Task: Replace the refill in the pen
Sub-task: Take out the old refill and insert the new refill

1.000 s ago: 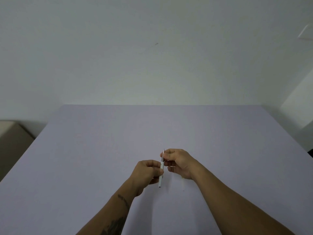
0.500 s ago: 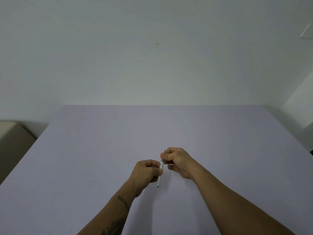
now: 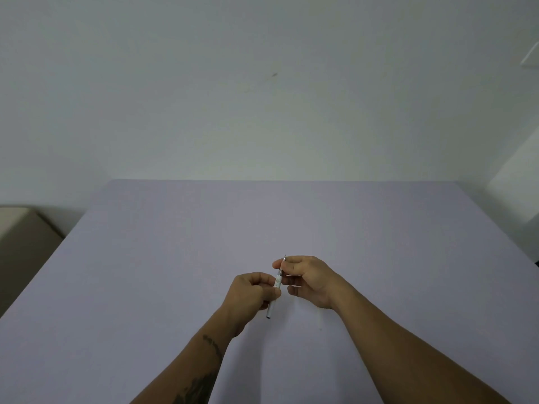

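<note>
Gripping: left hand (image 3: 253,290) pinches the pen (image 3: 276,286) mid-barrel; right hand (image 3: 306,277) pinches its tip end.
Change: pen tilted slightly more than before.
Surface: lilac table (image 3: 175,258), pen above it.
Room: white wall (image 3: 262,97).

We find no text, brand or number that can be read anywhere here; the white pen (image 3: 276,282) carries a small pale mark on its barrel, but it is too small and blurred for us to make out, and the dark tattoo on the left forearm (image 3: 201,374) gives us no legible letters either
</note>
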A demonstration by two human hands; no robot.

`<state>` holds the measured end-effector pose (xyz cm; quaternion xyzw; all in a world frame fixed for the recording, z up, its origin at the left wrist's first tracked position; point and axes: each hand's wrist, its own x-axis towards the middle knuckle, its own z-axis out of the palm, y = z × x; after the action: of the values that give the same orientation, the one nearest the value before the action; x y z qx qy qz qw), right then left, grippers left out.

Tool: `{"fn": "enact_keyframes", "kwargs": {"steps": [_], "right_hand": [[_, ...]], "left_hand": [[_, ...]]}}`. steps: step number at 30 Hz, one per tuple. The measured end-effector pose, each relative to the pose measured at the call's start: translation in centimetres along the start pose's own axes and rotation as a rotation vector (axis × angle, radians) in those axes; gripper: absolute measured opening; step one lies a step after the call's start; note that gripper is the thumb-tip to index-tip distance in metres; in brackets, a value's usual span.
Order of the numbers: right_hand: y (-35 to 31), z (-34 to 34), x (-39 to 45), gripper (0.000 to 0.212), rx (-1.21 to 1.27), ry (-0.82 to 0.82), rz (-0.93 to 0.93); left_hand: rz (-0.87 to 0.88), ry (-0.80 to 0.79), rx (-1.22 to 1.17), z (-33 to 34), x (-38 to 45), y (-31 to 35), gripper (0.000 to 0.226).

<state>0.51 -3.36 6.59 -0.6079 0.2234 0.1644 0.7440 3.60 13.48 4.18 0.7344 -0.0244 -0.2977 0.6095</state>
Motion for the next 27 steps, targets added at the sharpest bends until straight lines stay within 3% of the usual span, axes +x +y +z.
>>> {"fn": "enact_keyframes", "kwargs": {"steps": [4, 9, 14, 18, 27], "right_hand": [[-0.01, 0.36, 0.09, 0.015, -0.056, 0.053, -0.022], [0.29, 0.67, 0.44, 0.031, -0.093, 0.102, -0.033], [0.18, 0.23, -0.01, 0.018, 0.044, 0.005, 0.030], [0.27, -0.28, 0.06, 0.027, 0.137, -0.050, 0.042], [0.64, 0.24, 0.46, 0.017, -0.013, 0.103, -0.016]], "left_hand": [[0.022, 0.008, 0.028, -0.07, -0.05, -0.13, 0.010], [0.045, 0.025, 0.074, 0.02, -0.02, -0.39, 0.007], [0.046, 0.027, 0.063, -0.16, 0.02, -0.28, 0.007], [0.045, 0.036, 0.079, -0.08, 0.06, -0.24, 0.007], [0.057, 0.061, 0.108, 0.33, -0.01, -0.57, 0.005]]}}
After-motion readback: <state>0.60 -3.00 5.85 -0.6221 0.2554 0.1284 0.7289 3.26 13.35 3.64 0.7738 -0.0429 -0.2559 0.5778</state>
